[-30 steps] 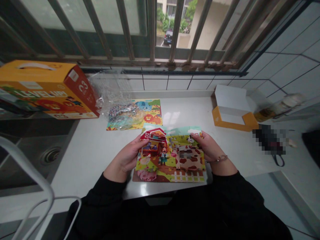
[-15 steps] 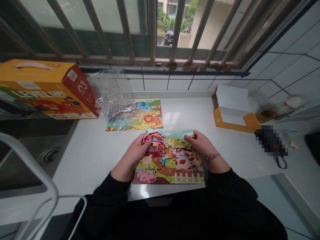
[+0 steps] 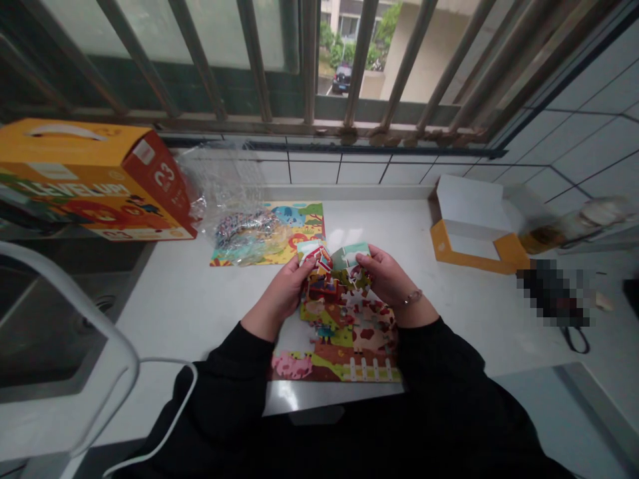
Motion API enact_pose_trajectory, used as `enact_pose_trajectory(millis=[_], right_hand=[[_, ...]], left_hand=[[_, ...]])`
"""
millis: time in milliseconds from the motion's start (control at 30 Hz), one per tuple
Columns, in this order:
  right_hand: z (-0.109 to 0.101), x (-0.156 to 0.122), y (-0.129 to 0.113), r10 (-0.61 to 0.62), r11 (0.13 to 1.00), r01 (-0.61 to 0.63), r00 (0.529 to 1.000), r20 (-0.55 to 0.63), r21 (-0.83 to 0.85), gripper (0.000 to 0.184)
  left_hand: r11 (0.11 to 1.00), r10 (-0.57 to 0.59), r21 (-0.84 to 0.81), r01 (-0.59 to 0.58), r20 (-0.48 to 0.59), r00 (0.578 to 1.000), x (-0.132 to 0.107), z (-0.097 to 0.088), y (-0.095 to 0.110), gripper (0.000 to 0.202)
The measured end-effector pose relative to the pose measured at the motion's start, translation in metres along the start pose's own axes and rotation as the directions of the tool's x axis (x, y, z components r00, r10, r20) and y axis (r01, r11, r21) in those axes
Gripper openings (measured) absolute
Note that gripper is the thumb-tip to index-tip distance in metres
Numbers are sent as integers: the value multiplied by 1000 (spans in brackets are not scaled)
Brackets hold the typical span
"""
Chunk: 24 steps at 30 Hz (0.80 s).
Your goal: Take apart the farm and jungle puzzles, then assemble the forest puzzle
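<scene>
We had both hands on the farm puzzle (image 3: 364, 332), which lay in front of us on the white worktop (image 3: 224, 286); taking it as the centre of the dial, twelve pointed at the window. Our left hand (image 3: 285, 287), at about ten o'clock, pinched the red barn section (image 3: 323, 287), thumb on top. Our right hand (image 3: 387, 274), towards one o'clock and with a bracelet (image 3: 412, 297) at the wrist, gripped a pale sky section (image 3: 351, 255) the same way. The two held sections were tilted and bunched close together, with uneven gaps among the pieces below them. On the left side a patch of worktop showed between the barn section and the strip with the pink pig (image 3: 293, 364). The white fence (image 3: 370, 369) ran along the edge at about five o'clock. We could not tell how far the upper part was lifted.

Between ten and eleven o'clock lay a lion picture (image 3: 312, 229), partly covered by clear plastic wrapping (image 3: 219, 176). The big orange box (image 3: 84, 183) stood at ten, beyond the sink (image 3: 30, 352) at nine. At two o'clock sat a small open orange box (image 3: 479, 256), with a bottle (image 3: 564, 226) just beside it.
</scene>
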State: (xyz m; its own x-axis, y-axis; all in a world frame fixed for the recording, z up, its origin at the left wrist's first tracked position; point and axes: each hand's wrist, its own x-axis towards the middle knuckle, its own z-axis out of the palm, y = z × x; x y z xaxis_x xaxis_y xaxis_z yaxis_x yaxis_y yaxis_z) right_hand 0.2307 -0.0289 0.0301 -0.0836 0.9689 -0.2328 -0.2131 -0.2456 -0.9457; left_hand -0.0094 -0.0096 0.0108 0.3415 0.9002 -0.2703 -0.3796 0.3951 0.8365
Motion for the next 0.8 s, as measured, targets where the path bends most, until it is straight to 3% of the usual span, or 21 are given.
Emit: enact_pose_trajectory(millis=[167,333,433,567,667,800], right_hand=[[-11,22,22,-71,960,11,976,-206,-281,54],[-18,20,29,-15,946,-86,952,-305,-314,43],[-15,18,27,-37,950,-48,964,-263,-307,40],[-8,12,20,-89,959,69,994,-60,-276,39],[-3,7,17,-71,971,86,995,76,-224,38],[-3,6,21,-48,978,62,996,78,-201,41]], left_hand=[[931,109,361,-54,-132,985,10,-18,-15,43],[872,168,486,-62,-178,970,6,-22,-14,48],[847,159,529,-49,-164,973,5,-19,-9,55],[821,132,571,4,-197,971,4,-19,-6,59],[867,78,498,24,-183,980,4,-21,-9,53],[933,39,358,18,-150,988,2,-20,-14,44]])
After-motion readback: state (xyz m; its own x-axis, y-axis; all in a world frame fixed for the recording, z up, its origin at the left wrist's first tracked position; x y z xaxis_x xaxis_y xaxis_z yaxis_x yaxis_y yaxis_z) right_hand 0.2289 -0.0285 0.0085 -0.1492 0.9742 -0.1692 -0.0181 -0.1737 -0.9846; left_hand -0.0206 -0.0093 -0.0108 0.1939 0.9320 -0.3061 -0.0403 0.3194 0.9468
